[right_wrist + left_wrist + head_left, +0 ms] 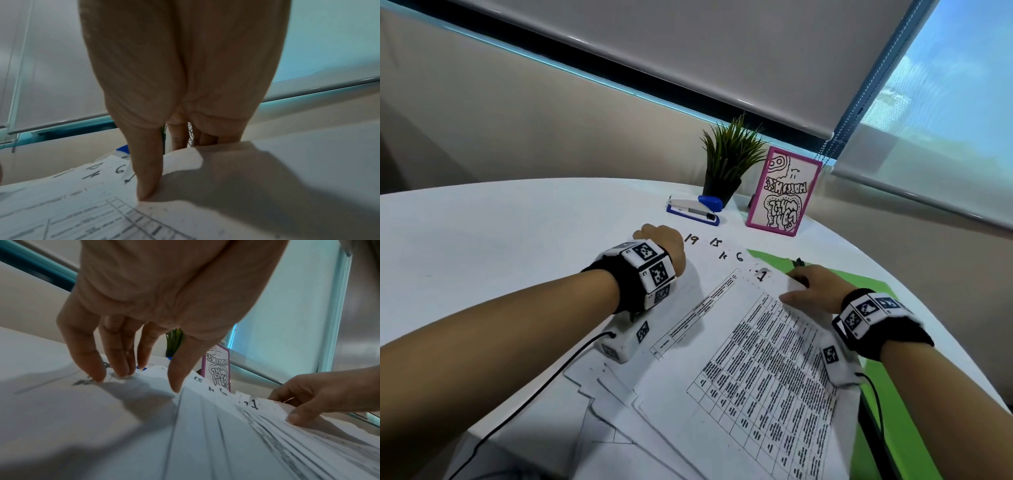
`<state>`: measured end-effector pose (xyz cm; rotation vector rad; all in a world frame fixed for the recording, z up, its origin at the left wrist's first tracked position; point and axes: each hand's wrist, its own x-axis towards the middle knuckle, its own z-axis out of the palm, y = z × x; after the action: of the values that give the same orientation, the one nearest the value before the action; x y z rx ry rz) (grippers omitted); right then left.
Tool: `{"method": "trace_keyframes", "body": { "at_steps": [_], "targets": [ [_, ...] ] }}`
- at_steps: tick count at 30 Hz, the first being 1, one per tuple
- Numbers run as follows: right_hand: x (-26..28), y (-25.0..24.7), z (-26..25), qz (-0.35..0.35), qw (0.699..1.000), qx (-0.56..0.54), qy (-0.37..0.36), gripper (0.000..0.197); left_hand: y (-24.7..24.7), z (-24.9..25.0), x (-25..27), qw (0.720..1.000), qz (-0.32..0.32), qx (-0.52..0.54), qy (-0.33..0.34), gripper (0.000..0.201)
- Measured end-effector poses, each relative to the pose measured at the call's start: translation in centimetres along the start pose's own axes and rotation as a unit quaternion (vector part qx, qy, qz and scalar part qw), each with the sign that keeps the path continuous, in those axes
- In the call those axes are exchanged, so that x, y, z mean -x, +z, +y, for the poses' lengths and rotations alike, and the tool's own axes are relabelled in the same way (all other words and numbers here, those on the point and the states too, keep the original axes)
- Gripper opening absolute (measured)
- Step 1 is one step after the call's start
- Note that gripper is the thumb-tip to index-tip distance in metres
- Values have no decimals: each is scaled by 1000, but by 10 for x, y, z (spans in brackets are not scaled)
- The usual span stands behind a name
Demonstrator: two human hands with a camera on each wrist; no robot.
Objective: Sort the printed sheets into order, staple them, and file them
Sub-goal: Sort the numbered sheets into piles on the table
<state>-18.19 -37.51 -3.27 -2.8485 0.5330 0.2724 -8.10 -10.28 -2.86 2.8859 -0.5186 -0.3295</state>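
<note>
Several printed sheets (756, 359) lie fanned on the white table (500, 240), with handwritten numbers 19, 15, 6 and 1 at their far corners. The top sheet (102, 216) carries a printed grid and the number 1. My left hand (661, 245) stands over the far left of the fan, its fingertips (121, 369) pressing down on the sheets. My right hand (803, 287) pinches the far corner of the top sheet, thumb (147, 183) on top and fingers behind the edge. A green folder (873, 287) lies under the fan's right side. A blue and white stapler (693, 209) sits beyond the sheets.
A potted plant (726, 161) and a pink framed drawing (782, 192) stand behind the stapler at the table's far edge. Window blinds hang beyond. Bare table stretches to the left of the sheets. Black cables run from both wrist units.
</note>
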Motion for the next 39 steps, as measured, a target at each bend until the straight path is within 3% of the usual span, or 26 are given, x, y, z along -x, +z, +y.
{"method": "trace_keyframes", "body": {
  "at_steps": [1, 3, 6, 11, 15, 19, 21, 24, 26, 28, 30, 34, 39],
  "targets": [
    [-2, 0, 0, 3, 1000, -5, 0, 51, -3, -3, 1, 1000, -8, 20, 3, 3],
    [-4, 0, -2, 9, 1000, -15, 1, 41, -5, -8, -2, 999, -11, 53, 6, 25],
    [-6, 1, -4, 9, 1000, -28, 4, 31, -5, -11, -7, 995, -20, 98, -4, 30],
    [-10, -1, -4, 18, 999, -42, -4, 24, -10, -16, -7, 980, -10, 197, 17, 11],
    [-11, -4, -8, 15, 998, -52, -23, 23, -15, -29, -5, 969, -68, 236, 12, 26],
    [-14, -6, -14, -1, 998, -46, -44, 21, -16, -37, 4, 977, -78, 198, -26, 23],
    [-17, -7, -16, -7, 998, -45, -45, 20, -15, -38, 6, 982, -62, 176, -39, 43],
    [-21, -8, -18, 2, 998, -36, -48, 19, -14, -36, 6, 993, 15, 113, -44, 61],
    [-20, -10, -20, 4, 998, -32, -50, 20, -18, -34, 6, 995, 41, 90, -14, 42],
    [-19, -12, -20, -9, 997, -54, -54, 25, -19, -31, 6, 995, 3, 96, 11, 26],
    [-17, -11, -19, -45, 995, -65, -53, 33, -16, -29, 7, 992, -58, 108, 25, 27],
    [-20, -7, -17, -65, 996, -38, -48, 49, -9, -28, 8, 985, -91, 138, 53, 28],
    [-21, -4, -17, -51, 996, -37, -60, 31, -6, -36, 9, 964, -141, 193, 117, 31]
  ]
}}
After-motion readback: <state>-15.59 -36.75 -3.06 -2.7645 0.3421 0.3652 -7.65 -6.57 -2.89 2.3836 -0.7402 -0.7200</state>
